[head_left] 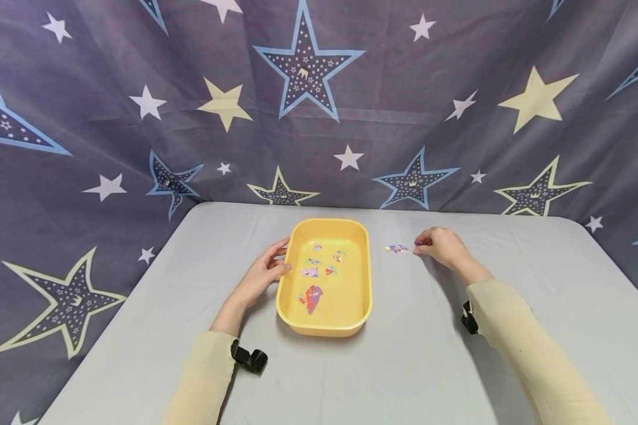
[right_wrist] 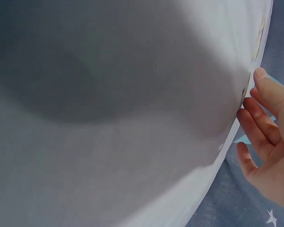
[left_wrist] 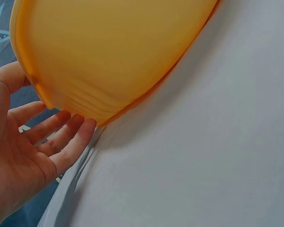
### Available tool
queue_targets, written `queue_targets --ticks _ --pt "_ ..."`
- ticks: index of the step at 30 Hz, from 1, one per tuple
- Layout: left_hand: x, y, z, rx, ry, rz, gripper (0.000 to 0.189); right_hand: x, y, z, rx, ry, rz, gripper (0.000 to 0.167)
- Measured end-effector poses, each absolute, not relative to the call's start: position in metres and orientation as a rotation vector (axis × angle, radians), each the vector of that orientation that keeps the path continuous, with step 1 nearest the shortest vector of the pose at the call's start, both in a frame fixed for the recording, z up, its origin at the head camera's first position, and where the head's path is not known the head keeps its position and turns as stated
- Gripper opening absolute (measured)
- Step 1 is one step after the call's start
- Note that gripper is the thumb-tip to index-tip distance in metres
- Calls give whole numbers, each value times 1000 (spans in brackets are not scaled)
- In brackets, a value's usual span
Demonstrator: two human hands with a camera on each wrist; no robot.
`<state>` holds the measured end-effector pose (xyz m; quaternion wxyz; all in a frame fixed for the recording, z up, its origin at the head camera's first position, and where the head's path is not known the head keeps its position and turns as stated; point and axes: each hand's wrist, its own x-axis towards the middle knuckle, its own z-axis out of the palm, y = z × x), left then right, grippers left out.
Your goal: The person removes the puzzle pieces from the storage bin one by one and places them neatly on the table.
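A yellow rectangular plastic tray (head_left: 355,295) sits on the table with several small, flat, colourful printed pieces lying in it, among them a larger red and purple piece (head_left: 313,298). My left hand (head_left: 262,273) grips the tray's left side, thumb over the rim and fingers against the outer wall (left_wrist: 85,101). Right of the tray, my right hand (head_left: 442,245) pinches a small purplish flat printed piece (head_left: 417,242) at the table. In the right wrist view, only that piece's thin edge (right_wrist: 246,87) shows by the fingertips. Beside it lies another purple and yellow printed piece (head_left: 396,248).
A pale grey cloth covers the table (head_left: 403,366). Behind and at the sides hangs a dark curtain (head_left: 382,130) with a star pattern. Black straps with camera mounts (head_left: 249,359) are worn on both wrists over cream sleeves.
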<state>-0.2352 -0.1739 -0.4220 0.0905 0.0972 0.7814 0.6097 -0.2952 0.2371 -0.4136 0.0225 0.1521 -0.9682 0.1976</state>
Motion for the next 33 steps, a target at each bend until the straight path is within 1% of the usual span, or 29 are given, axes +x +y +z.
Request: queue_targets --ticks 2,8,15,24,33 --pt "-235 -174 -422 288 2325 1811 62 -295 237 -412 471 -2989 605 24" --pt "-235 -174 -421 289 2319 1818 63 -294 235 -403 500 -2924 563 17" --pt "-235 -174 -420 293 2315 1817 63 -292 228 -392 552 -2873 532 17" --pt "-235 -173 -420 286 2320 1810 62 -285 191 -381 640 -2828 717 16" --pt "-235 -174 -421 296 2307 1828 63 -277 153 -367 754 -2793 716 16"
